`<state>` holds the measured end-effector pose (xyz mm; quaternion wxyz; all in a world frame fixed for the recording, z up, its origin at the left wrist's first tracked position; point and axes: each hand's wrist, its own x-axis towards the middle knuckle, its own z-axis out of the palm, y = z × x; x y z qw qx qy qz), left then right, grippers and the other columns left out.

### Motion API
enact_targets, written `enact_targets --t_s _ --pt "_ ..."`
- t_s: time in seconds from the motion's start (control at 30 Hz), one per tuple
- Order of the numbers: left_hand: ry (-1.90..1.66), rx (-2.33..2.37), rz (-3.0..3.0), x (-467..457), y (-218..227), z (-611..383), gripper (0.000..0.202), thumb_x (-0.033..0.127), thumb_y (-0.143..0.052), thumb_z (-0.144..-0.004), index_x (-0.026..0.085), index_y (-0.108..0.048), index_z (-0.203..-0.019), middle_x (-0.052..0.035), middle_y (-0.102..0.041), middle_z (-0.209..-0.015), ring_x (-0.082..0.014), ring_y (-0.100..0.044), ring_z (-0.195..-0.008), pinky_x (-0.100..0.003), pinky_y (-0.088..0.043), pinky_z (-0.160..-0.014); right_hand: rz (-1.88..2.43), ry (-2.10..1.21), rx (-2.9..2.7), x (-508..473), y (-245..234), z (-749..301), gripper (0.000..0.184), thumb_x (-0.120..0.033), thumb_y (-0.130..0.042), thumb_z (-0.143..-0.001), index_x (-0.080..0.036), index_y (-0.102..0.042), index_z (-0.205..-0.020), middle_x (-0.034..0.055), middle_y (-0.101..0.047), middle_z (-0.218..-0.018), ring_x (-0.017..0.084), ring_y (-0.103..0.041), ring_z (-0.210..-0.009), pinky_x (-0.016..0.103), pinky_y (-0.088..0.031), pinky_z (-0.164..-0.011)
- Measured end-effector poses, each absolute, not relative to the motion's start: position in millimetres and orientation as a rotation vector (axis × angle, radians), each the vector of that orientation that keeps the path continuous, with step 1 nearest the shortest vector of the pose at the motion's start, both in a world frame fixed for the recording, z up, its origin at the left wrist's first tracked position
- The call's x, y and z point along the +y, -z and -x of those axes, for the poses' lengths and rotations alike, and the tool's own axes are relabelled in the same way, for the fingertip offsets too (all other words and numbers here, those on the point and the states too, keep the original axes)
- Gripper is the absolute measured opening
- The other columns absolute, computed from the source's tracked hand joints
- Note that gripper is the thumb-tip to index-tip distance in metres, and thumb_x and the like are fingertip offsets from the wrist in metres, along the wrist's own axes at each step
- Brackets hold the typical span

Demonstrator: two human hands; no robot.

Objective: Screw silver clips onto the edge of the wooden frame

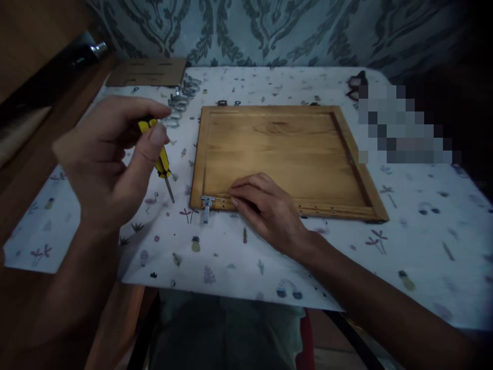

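Note:
My left hand is closed around a yellow and black screwdriver, raised over the table left of the framed wooden panel. The screwdriver's shaft points down, with its tip beside the panel's near left corner. At that corner a metal hinge lies on the frame's near edge, one arm hanging over the side. My right hand rests on the near edge just right of the hinge. Its fingertips are pressed together; whether a small thing is between them cannot be made out. Small dark holes dot this edge.
Several metal hinges lie in a row behind my left hand, near a flat piece of cardboard. Dark-handled scissors are at the back right. Beside them is a pixelated patch. A patterned cloth covers the table; a wall stands behind.

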<state>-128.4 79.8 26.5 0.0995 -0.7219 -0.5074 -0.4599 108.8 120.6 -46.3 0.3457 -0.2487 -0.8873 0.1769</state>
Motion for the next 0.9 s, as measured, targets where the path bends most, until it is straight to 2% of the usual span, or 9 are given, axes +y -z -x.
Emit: enact_targets --t_s 0.1,0.2,0.4,0.53,0.7,0.9 --pt "1.421 -1.558 2.156 83 -26 129 0.019 0.02 -0.058 -0.094 0.019 -0.067 -0.11 0.0009 -0.069 -0.097 -0.0089 -0.062 -0.079 -0.025 -0.051 -0.066 0.606 -0.47 -2.327 119 48 -107 0.018 -0.018 -0.052 -0.096 -0.014 -0.068 -0.099 0.0112 -0.067 -0.098 0.021 -0.061 -0.093 0.038 -0.054 -0.079" --pt "1.317 -1.532 2.184 85 -26 128 0.017 0.021 -0.058 -0.093 0.02 -0.067 -0.107 0.0023 -0.07 -0.092 -0.0074 -0.061 -0.076 -0.022 -0.052 -0.069 0.555 -0.438 -2.362 117 49 -105 0.019 -0.019 -0.051 -0.097 -0.014 -0.069 -0.102 0.011 -0.068 -0.099 0.021 -0.06 -0.092 0.038 -0.054 -0.078" --pt "1.243 -1.613 2.143 87 -26 135 0.019 0.028 -0.051 -0.096 0.021 -0.065 -0.107 -0.0006 -0.07 -0.095 -0.0111 -0.062 -0.076 -0.026 -0.052 -0.072 0.554 -0.454 -2.399 117 48 -104 0.021 -0.018 -0.051 -0.096 -0.011 -0.069 -0.107 0.0115 -0.067 -0.099 0.02 -0.059 -0.091 0.038 -0.054 -0.077" --pt "1.189 -1.667 2.098 91 -24 147 0.022 0.029 -0.05 -0.096 0.019 -0.064 -0.109 -0.0037 -0.07 -0.098 -0.0142 -0.064 -0.081 -0.027 -0.052 -0.073 0.58 -0.524 -2.409 124 46 -99 0.021 -0.019 -0.051 -0.097 -0.012 -0.07 -0.1 0.0106 -0.067 -0.096 0.02 -0.06 -0.09 0.037 -0.053 -0.078" --pt "1.182 -1.774 2.051 98 -20 163 0.022 0.031 -0.05 -0.095 0.02 -0.064 -0.107 -0.0043 -0.071 -0.099 -0.0146 -0.064 -0.078 -0.026 -0.051 -0.069 0.601 -0.491 -2.453 144 39 -82 0.02 -0.017 -0.051 -0.095 -0.013 -0.071 -0.094 0.0085 -0.067 -0.09 0.018 -0.06 -0.085 0.033 -0.052 -0.076" --pt "1.2 -2.054 1.926 100 -19 174 0.028 0.038 -0.048 -0.093 0.022 -0.064 -0.11 -0.0035 -0.069 -0.092 -0.016 -0.062 -0.077 -0.027 -0.045 -0.068 0.74 -0.428 -2.501 185 31 -44 0.022 -0.017 -0.051 -0.095 -0.014 -0.07 -0.083 0.0063 -0.066 -0.081 0.017 -0.06 -0.081 0.029 -0.049 -0.075"
